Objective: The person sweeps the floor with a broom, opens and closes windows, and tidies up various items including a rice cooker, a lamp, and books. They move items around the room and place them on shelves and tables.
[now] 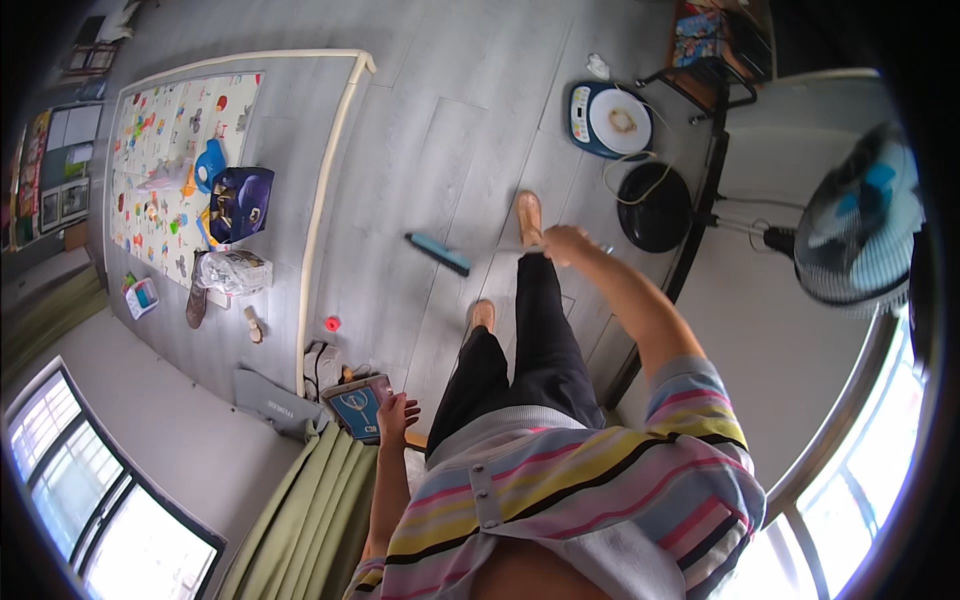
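Observation:
My right hand (568, 246) is closed around the thin pale handle of a blue broom or long-handled brush, out in front of my right leg. Its blue head with dark bristles (437, 253) is at the grey plank floor (457, 157), ahead and left of my feet. My left hand (395, 417) hangs at my left side with its fingers apart and nothing in it. Beside that hand, from this view, is a blue printed box (355, 411); whether they touch I cannot tell. My tan shoes (529, 213) stand on the floor, the right one forward.
A standing fan (855, 225) with black round base (654, 208) is right, near a corded appliance (619, 121) and crumpled white tissue (598, 66). Left, a cream raised edge (322, 187) borders a patterned mat (150, 180) with a dark bag (241, 204). A red object (332, 324) lies nearby.

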A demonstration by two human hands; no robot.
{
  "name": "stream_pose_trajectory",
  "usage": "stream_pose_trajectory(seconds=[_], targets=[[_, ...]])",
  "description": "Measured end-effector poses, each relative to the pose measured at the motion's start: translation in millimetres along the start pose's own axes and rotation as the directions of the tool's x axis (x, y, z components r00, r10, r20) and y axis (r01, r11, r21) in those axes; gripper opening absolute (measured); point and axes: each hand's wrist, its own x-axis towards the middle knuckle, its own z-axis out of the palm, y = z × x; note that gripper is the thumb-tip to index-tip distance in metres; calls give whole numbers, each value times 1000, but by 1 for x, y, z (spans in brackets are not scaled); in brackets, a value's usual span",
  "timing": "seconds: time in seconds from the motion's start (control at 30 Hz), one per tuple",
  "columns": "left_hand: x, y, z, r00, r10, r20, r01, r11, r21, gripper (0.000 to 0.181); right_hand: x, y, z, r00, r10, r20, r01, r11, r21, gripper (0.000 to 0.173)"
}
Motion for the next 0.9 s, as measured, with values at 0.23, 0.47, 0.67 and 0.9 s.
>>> stream_pose_trajectory(seconds=[0.23, 0.47, 0.67, 0.9], targets=[[-22, 14, 59, 978, -206, -43, 206, 978, -3, 31, 9, 151, -194, 940, 99, -326, -92, 995, 37, 18], [-48, 56, 116, 982, -187, 4, 187, 982, -15, 35, 14, 166, -239, 909, 127, -396, -109, 992, 67, 34], [-23, 74, 138, 956, -282, 82, 287, 956, -57, 34, 24, 70, -199, 964, -167, -208, 194, 974, 114, 28], [18, 153, 127, 987, -155, 52, 158, 985, -70, 31, 140, -133, -186, 888, -425, -174, 439, 897, 52, 14]])
